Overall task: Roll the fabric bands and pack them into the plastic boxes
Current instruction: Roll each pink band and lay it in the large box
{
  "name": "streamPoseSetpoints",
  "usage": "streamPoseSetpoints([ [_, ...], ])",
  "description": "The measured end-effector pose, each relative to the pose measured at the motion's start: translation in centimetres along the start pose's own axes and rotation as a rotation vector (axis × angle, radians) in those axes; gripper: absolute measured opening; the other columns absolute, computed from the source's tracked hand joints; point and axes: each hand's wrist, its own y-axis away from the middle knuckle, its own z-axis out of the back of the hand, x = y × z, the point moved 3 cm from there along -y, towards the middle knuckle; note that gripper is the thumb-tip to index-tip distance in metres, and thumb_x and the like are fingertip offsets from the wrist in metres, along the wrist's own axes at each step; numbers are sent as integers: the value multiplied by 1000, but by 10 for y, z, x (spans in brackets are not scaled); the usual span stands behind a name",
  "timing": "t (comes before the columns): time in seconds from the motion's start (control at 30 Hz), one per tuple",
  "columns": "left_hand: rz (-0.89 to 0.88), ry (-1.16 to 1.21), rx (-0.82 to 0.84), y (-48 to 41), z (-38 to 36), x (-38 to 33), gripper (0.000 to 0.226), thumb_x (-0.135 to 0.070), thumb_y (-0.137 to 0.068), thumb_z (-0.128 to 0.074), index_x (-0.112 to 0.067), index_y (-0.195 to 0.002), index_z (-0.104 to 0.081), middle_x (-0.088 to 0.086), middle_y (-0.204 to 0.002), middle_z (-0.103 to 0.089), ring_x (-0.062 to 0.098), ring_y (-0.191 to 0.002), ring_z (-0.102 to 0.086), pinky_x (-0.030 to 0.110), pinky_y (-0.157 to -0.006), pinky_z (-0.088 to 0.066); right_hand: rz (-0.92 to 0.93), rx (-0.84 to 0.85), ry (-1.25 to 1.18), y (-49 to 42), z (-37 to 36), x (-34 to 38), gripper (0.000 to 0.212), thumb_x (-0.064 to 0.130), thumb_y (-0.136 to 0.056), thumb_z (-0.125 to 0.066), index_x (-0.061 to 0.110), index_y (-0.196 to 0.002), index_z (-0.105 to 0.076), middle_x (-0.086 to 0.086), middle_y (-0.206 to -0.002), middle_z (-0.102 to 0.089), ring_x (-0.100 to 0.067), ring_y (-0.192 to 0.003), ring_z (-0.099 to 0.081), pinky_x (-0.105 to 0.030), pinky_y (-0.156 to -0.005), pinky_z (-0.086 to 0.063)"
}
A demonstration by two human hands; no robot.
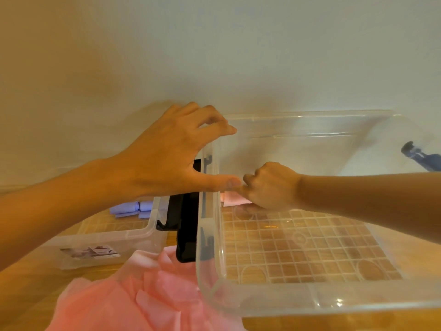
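Rolled pink band: gripped in the curled fingers of the right hand at the far left corner of the clear box, left hand spread loose-fingered over the box's left wall; likely light, soft, apt to unroll, best held across the coil

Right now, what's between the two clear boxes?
Head view: a black slab-like object stands in the gap between the left box and the right box.
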Motion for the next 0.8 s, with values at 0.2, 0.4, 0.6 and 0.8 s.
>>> streamPoseSetpoints([
  [0.2, 49, 36, 17, 6, 8, -6, 88, -83, -88, -9, -30, -147, -48, 2, -152, -45, 22, -135, -41, 41, -110, -29, -12, -53, 32, 14, 51, -21, 63, 57, -95, -31, 7, -105, -67, -5, -53, -51, -27, -35, -48, -23, -44, -17],
  [0.4, 137, -55, 34, 23, 52, -16, 98, -88, -81, 1, -35, -153, -37, -1, -161, -32, 22, -145, -32, 45, -118, -24, -171, -181, 130, 41, 124, -39, 59, 57, -99, -31, 7, -106, -64, -8, -73, -58, -27, -60, -55, -24, -39, -28],
  [0.6, 167, -180, 42, 64, 89, -44, 96, -86, -81, 3, -35, -153, -34, 1, -161, -32, 22, -143, -33, 42, -116, -25, -505, -204, 130, 64, 210, -30, 73, 69, -99, -18, 18, -142, -49, -12, -129, -61, -32, -118, -55, -43, -81, -56],
  [0.8, 206, -230, 49, 127, 107, -77, 96, -86, -80, 7, -37, -156, -27, 3, -163, -28, 25, -144, -33, 42, -116, -26, -586, -214, -5, 64, 261, 24, 77, 71, -99, -15, 24, -156, -37, -16, -150, -50, -35, -134, -47, -48, -105, -43],
])
